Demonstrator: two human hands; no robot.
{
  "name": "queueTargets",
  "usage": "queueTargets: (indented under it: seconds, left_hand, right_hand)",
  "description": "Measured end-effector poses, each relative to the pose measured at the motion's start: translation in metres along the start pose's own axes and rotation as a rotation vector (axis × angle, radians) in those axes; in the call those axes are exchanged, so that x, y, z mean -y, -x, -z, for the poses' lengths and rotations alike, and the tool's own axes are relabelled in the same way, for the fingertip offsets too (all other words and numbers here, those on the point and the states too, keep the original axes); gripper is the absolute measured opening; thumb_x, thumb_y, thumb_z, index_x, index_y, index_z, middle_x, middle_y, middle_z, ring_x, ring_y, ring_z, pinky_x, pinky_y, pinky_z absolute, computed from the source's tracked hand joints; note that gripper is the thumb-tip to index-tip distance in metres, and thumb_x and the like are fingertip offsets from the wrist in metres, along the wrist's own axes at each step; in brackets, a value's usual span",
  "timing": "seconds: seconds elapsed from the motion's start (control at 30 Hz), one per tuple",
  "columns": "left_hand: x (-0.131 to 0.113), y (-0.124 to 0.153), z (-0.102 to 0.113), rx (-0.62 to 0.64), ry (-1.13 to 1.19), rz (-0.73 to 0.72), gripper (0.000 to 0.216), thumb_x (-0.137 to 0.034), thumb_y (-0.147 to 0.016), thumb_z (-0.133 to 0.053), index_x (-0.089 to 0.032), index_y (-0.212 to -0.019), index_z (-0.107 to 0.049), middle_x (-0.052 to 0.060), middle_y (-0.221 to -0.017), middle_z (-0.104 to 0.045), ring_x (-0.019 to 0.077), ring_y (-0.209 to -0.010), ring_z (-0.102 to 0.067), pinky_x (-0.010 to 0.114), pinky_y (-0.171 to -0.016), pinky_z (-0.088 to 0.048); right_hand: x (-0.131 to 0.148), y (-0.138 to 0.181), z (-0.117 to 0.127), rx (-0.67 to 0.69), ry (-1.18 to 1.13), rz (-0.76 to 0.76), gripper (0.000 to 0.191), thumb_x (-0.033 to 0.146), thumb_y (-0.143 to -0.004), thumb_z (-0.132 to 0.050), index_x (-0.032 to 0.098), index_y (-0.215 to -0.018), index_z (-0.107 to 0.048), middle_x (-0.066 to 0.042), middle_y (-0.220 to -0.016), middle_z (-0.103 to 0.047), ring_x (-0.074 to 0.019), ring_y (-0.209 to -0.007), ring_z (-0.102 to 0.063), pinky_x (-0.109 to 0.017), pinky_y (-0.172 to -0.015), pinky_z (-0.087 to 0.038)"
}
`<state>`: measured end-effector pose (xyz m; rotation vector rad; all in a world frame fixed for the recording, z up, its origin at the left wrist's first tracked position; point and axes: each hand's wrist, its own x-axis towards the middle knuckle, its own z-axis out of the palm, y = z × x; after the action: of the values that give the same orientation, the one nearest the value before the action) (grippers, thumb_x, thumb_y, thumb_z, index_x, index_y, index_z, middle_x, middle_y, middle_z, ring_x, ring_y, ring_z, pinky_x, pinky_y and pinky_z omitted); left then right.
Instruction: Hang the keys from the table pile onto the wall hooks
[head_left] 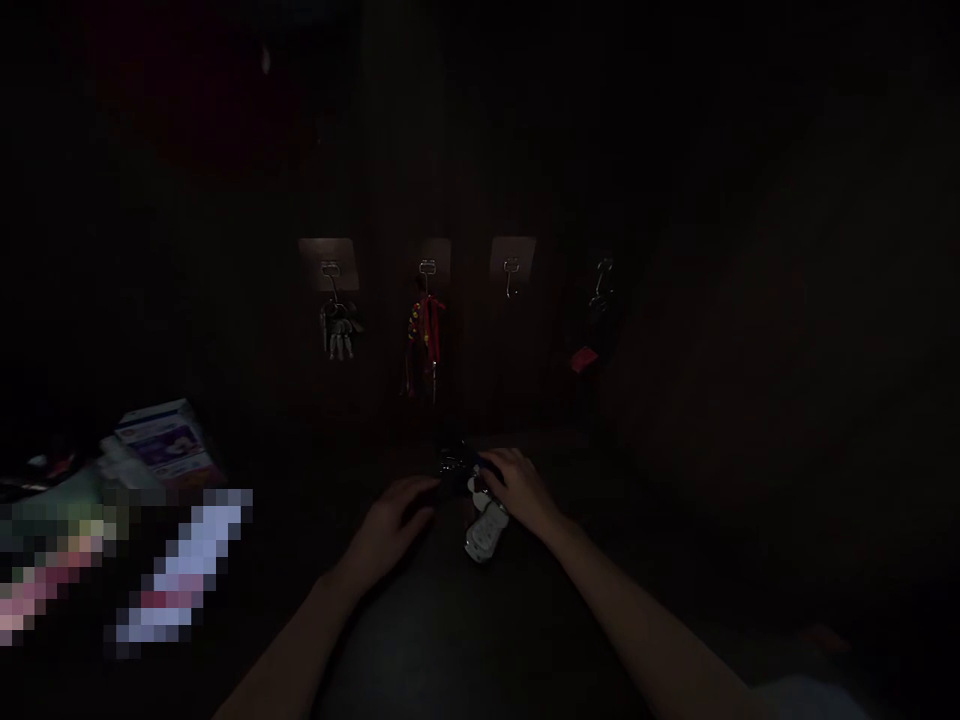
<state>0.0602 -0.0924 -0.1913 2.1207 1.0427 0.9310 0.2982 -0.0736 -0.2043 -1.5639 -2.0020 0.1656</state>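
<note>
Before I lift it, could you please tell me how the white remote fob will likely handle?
The white remote fob is probably light for its size, as it looks like plastic. It seems linked to the dark keys under the right hand, so it would likely swing loosely rather than lift stiffly.

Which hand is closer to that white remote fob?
Right. The right hand is at the top of the white remote fob; the left hand sits farther off, to the fob's left.
</note>
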Motion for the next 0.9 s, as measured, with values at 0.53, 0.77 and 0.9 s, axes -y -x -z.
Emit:
queueTargets:
  seconds: [0.53, 0.77, 0.9]
  left_hand:
    - [0.01, 0.001, 0.013, 0.053, -0.124, -0.091, 0.022, -0.013, -0.079, -0.054, -0.025, -0.096, -0.061, 0.003, -0.107, -0.063, 0.0188, -0.104, -0.056, 0.035, -0.092, -0.044]
    - [0.014, 0.0, 0.016, -0.049, -0.154, 0.022, 0.043, -0.003, -0.068, -0.044, -0.022, -0.105, -0.054, 0.005, -0.108, -0.061, 0.0196, -0.104, -0.056, 0.038, -0.094, -0.041]
    - [0.006, 0.0, 0.021, -0.059, -0.128, 0.084, 0.044, -0.007, -0.069, -0.044, -0.022, -0.11, -0.048, 0.003, -0.1, -0.064, 0.0178, -0.096, -0.06, 0.033, -0.088, -0.045]
  right_hand:
    - [-0.008, -0.003, 0.009, 0.043, -0.154, 0.044, 0.02, 0.015, -0.084, -0.051, 0.022, -0.094, -0.066, -0.004, -0.095, -0.066, -0.0186, -0.094, -0.058, -0.034, -0.085, -0.044]
    - [-0.026, -0.003, 0.014, -0.039, -0.217, -0.041, 0.018, 0.016, -0.08, -0.053, 0.023, -0.09, -0.067, -0.003, -0.095, -0.068, -0.0187, -0.094, -0.06, -0.034, -0.086, -0.045]
    - [-0.033, -0.003, 0.014, -0.062, -0.229, -0.083, 0.02, 0.019, -0.081, -0.05, 0.024, -0.093, -0.066, -0.002, -0.095, -0.069, -0.0189, -0.093, -0.062, -0.035, -0.085, -0.046]
